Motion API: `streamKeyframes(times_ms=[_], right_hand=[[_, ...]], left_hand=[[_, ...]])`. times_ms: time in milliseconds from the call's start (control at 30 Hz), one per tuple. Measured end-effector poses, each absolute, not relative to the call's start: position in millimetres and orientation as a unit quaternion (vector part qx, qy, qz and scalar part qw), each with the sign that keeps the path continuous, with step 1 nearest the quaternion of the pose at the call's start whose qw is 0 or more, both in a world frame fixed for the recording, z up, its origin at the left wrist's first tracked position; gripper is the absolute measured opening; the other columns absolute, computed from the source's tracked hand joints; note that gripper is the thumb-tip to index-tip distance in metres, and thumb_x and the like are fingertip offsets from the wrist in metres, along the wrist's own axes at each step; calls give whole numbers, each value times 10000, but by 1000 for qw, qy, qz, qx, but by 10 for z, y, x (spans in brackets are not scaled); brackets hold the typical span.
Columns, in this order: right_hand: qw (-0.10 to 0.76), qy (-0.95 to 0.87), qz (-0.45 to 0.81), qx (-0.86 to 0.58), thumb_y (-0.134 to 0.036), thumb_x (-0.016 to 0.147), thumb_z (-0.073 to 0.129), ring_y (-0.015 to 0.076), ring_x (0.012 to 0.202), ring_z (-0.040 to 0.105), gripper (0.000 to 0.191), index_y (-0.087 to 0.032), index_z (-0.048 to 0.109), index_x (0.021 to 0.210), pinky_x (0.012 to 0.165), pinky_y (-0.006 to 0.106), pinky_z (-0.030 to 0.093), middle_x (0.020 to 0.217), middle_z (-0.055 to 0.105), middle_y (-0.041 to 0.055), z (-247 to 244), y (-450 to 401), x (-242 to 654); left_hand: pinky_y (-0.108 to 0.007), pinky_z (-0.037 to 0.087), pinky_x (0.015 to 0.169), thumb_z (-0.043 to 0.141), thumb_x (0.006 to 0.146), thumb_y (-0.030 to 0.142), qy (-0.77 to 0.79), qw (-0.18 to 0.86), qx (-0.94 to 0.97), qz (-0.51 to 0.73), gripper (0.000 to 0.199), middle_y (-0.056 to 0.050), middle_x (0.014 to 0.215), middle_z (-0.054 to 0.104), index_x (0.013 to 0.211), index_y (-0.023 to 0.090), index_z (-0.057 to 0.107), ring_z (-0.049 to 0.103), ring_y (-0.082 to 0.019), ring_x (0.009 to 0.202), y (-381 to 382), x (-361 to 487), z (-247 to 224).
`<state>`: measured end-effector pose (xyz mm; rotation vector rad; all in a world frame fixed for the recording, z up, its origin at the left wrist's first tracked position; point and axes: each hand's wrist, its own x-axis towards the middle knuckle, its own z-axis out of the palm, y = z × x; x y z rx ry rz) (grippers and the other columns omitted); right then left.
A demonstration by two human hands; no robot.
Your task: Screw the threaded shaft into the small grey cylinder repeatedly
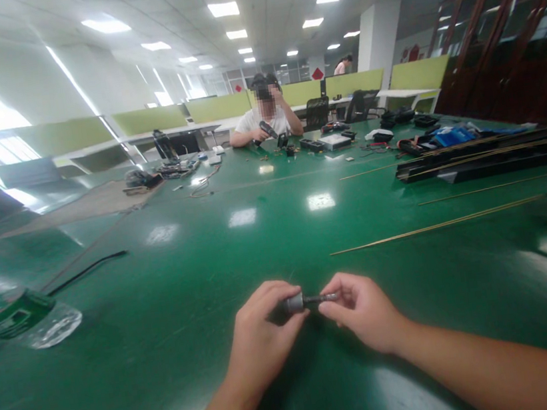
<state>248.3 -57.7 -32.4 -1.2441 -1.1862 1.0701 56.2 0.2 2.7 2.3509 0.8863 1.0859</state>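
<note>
Above the near part of the green tabletop [277, 231], both hands meet at a small metal piece. Its left part is a short grey cylinder [294, 303], gripped between the thumb and fingers of my left hand [264, 327]. A thin dark rod [312, 299] runs from the cylinder to the right. My right hand [362, 307] pinches the rod's far end between thumb and fingertips. The rod and cylinder lie in line, roughly level. Whether they are one piece or two joined, I cannot tell. My fingers hide part of both ends.
A clear bottle with a green label [11, 317] lies at left near a black cable [90, 269]. Thin brass-coloured rods [437, 224] and black rails [489, 160] are at right. Across the table sits a person [267, 122] holding a black tool, among small parts.
</note>
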Motion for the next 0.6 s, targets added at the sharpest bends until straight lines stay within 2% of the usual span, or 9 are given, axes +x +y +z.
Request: streamKeyframes(times_ms=[367, 467, 533, 600], right_hand=[[555, -479, 451, -509, -291, 771, 742, 113, 556, 541, 192, -166, 603, 811, 540, 236, 428, 655, 602, -24, -312, -568, 2489], [559, -476, 452, -506, -308, 760, 762, 109, 548, 539, 219, -163, 611, 822, 534, 233, 434, 652, 602, -27, -309, -569, 2484], [554, -477, 456, -507, -322, 753, 775, 106, 541, 540, 240, -161, 613, 826, 529, 231, 440, 648, 602, -27, -314, -564, 2480], [547, -476, 466, -507, -347, 754, 775, 104, 525, 536, 258, -164, 606, 817, 510, 227, 435, 642, 602, -28, -324, -556, 2475]], left_hand=[[-282, 529, 843, 708, 813, 182, 334, 172, 842, 388, 162, -22, 988, 700, 968, 230, 693, 659, -172, 925, 64, 492, 16], [-323, 531, 877, 732, 811, 281, 378, 128, 816, 418, 175, -39, 983, 706, 970, 217, 697, 660, -197, 922, 154, 410, 7], [-365, 535, 897, 769, 778, 388, 440, 96, 774, 445, 274, -52, 965, 711, 975, 210, 703, 660, -220, 902, 229, 352, 29], [-382, 546, 896, 782, 750, 470, 508, 112, 715, 467, 390, -57, 959, 720, 1029, 209, 702, 670, -230, 885, 289, 301, 96]])
